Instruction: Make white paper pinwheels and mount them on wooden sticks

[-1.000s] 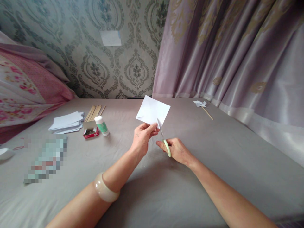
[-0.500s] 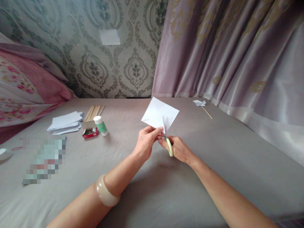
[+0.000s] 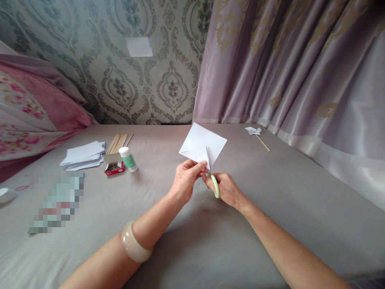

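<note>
A square white sheet of paper (image 3: 201, 140) is held up in front of me, one corner pointing down toward my hands. My left hand (image 3: 188, 176) pinches it near that lower corner, thumb on top. A short slit shows at the sheet's left corner. My right hand (image 3: 227, 188) grips scissors (image 3: 215, 185) with pale green handles. Their blades lie at the lower part of the paper, pointing toward its middle, close to my left thumb. Part of the handles is hidden by my right fingers.
On the grey cloth at left are a stack of paper (image 3: 82, 155), wooden sticks (image 3: 118, 143), a red box (image 3: 114, 167) of small pieces, a white-and-green glue stick (image 3: 128, 159) and a blurred packet (image 3: 58, 202). A paper pinwheel (image 3: 254, 131) on a stick lies far right.
The scissor blades have drawn closer together on the paper, and my right hand has shifted slightly. The paper and my left hand have stayed in place.
</note>
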{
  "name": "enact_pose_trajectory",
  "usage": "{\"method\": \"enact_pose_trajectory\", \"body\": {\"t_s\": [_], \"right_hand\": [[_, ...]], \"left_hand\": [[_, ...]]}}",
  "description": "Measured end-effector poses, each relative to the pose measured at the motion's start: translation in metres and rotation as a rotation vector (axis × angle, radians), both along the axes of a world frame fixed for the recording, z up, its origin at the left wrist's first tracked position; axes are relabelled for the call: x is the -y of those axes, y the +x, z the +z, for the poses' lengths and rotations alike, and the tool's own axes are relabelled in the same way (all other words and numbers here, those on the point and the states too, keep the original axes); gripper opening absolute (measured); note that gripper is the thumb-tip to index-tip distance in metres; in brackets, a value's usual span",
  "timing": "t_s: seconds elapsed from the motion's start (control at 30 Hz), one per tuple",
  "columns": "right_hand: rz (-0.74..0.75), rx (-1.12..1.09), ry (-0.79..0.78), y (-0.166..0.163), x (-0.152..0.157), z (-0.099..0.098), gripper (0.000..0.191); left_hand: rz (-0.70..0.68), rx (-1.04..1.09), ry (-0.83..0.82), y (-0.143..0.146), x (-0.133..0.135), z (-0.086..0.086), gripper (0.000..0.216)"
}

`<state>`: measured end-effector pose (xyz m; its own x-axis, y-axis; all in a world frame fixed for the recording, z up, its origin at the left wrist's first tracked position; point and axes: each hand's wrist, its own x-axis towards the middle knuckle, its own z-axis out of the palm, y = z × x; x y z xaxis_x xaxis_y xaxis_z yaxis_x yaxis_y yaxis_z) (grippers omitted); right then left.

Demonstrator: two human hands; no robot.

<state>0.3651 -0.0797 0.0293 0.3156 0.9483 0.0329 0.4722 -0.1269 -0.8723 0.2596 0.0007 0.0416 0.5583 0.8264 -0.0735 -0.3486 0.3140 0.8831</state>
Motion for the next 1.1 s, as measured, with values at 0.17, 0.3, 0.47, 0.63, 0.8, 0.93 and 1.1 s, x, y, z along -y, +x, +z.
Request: {"method": "enact_pose_trajectory", "body": {"t_s": [0.17, 0.3, 0.47, 0.63, 0.8, 0.93, 1.1], "right_hand": [[-0.001, -0.002, 0.002, 0.0001, -0.0001, -0.0013, 0.053], [-0.004, -0.011, 0.003, 0.0001, -0.0002, -0.0024, 0.055], [0.001, -0.013, 0.026, 0.0014, -0.0006, -0.0055, 0.056], [0.003, -0.011, 0.025, 0.0016, -0.0002, -0.0056, 0.054], [0.006, -0.023, 0.025, 0.0011, 0.0002, -0.0046, 0.053], [0.007, -0.023, 0.025, 0.0007, 0.0002, -0.0036, 0.054], [0.006, -0.029, 0.022, 0.0003, 0.0, -0.0026, 0.055]], "left_hand": [[-0.004, 0.016, 0.007, -0.0003, -0.0003, -0.0007, 0.021], [-0.005, 0.022, 0.005, -0.0012, 0.0006, 0.0011, 0.02], [0.003, 0.018, 0.002, -0.0012, 0.0011, 0.0028, 0.021], [0.005, 0.02, 0.004, -0.0008, 0.0007, 0.0022, 0.021], [0.009, 0.022, -0.001, -0.0011, 0.0007, 0.0021, 0.021], [0.007, 0.03, -0.005, -0.0012, 0.0002, 0.002, 0.021], [0.011, 0.029, -0.003, -0.0011, -0.0004, 0.0014, 0.02]]}}
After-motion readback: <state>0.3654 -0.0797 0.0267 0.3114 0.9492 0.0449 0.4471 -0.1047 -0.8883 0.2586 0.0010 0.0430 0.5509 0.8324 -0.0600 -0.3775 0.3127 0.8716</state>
